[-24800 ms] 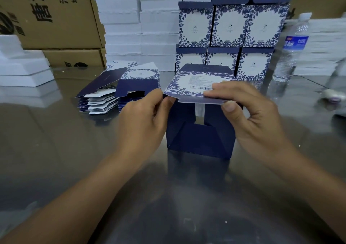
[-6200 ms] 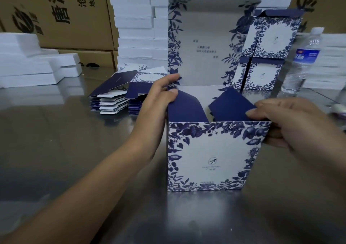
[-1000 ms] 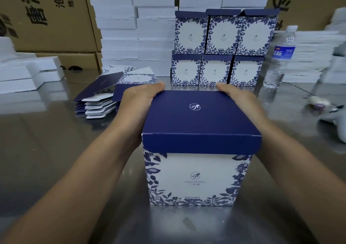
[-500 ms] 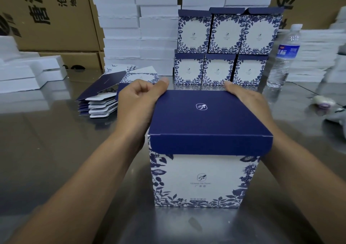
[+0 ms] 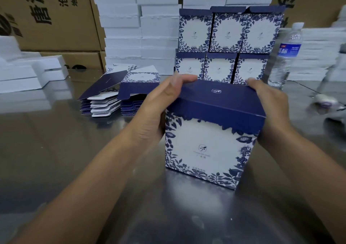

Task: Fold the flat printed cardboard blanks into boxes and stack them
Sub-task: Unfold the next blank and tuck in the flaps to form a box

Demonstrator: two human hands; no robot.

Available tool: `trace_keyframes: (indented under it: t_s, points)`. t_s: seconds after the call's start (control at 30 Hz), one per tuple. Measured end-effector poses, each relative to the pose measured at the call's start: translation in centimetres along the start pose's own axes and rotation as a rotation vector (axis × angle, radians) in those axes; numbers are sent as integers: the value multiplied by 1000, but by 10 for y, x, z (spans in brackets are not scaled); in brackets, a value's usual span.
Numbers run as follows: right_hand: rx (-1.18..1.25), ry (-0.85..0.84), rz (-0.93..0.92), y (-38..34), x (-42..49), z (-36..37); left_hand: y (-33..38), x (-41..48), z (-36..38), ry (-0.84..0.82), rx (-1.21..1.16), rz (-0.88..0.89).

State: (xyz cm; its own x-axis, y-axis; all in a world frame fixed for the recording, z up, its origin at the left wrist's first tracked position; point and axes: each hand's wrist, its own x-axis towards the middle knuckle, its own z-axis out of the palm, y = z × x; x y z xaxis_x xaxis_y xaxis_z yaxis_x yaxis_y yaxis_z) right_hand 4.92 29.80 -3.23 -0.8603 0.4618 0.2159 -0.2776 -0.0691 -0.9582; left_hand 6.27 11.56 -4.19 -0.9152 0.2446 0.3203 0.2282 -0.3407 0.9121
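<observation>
Gripping the closed box [image 5: 211, 146], left hand [image 5: 159, 110] and right hand [image 5: 269, 109].

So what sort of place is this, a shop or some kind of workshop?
Probably a packaging workshop or warehouse: flat printed blanks piled on the metal table, finished boxes stacked in two rows behind, and big brown shipping cartons along the back.
</observation>
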Motion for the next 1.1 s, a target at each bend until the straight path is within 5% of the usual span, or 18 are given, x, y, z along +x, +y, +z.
trace_keyframes:
  t_s: [0.1,0.2,0.37,0.57,1.1]
  points:
    - [-32,99,-175,7,4,-2,-2,0,0,-60,143,70]
    - [11,164,-351,7,3,2,-5,3,0,55,316,128]
    - [86,10,-543,2,-7,10,-8,6,-3,217,575,319]
    - [-439,-218,-907,22,-22,14,-16,6,-2,329,821,599]
    - [-380,-188,-871,28,-26,25,-21,8,4,341,846,578]
